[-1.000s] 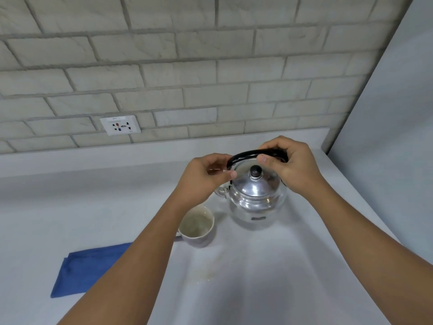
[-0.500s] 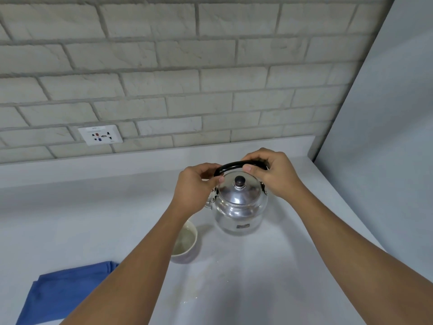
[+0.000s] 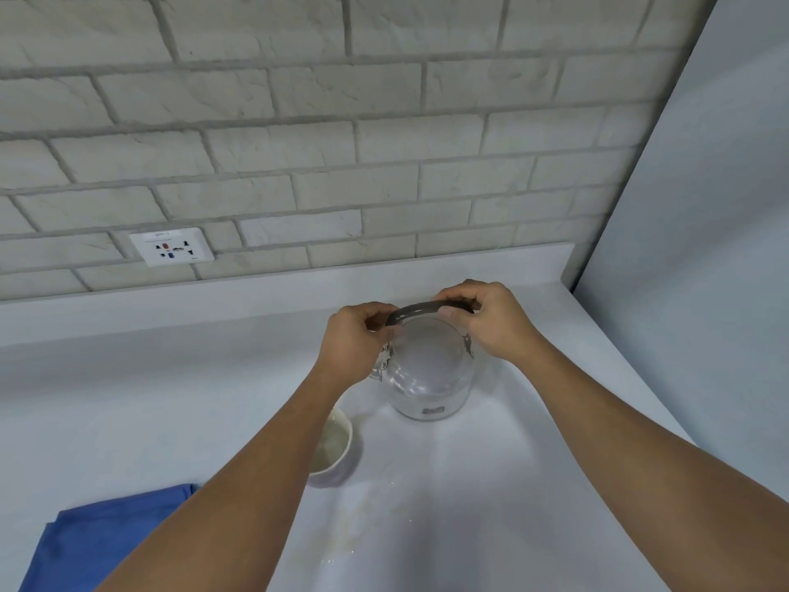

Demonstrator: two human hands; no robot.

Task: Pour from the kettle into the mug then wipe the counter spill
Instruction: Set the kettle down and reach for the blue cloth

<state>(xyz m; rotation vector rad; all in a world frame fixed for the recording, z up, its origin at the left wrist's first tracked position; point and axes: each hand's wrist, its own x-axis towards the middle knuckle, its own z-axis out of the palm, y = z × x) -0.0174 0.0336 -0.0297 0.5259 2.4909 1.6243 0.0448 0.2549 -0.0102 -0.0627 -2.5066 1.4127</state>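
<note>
A shiny metal kettle (image 3: 429, 378) with a black arched handle stands on the white counter (image 3: 170, 399) near the back right corner; it looks motion-blurred. My right hand (image 3: 491, 322) grips the right end of the handle. My left hand (image 3: 356, 339) holds the handle's left end by the spout side. A pale mug (image 3: 335, 448) with liquid in it sits left of and nearer than the kettle, partly hidden by my left forearm. A thin wet spill (image 3: 363, 531) lies on the counter in front of the mug. A folded blue cloth (image 3: 106, 544) rests at the lower left.
A brick-pattern wall with a white power socket (image 3: 171, 246) runs along the back. A plain grey panel (image 3: 704, 271) closes off the right side of the counter.
The view has shifted and the kettle now looks blurred, its lid knob no longer distinct. Both hands stay on the handle; mug and cloth keep their places.
</note>
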